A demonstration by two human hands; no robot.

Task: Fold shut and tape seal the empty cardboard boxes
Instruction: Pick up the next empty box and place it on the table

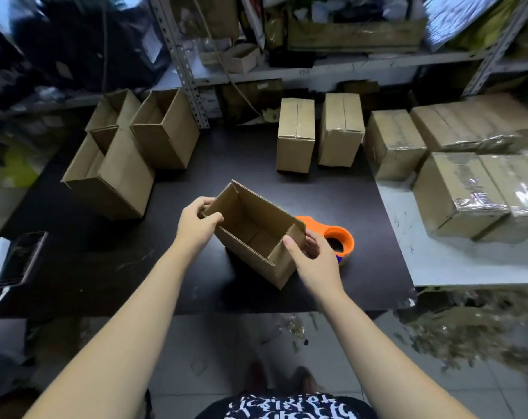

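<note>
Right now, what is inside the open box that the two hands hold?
Inside the open box only bare cardboard walls and floor show; no item. The near wall covers part of the floor. The left hand and right hand grip its two ends.

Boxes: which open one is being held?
The open box at table centre, gripped by the left hand and right hand at opposite ends. The other open boxes sit untouched at the far left.
</note>
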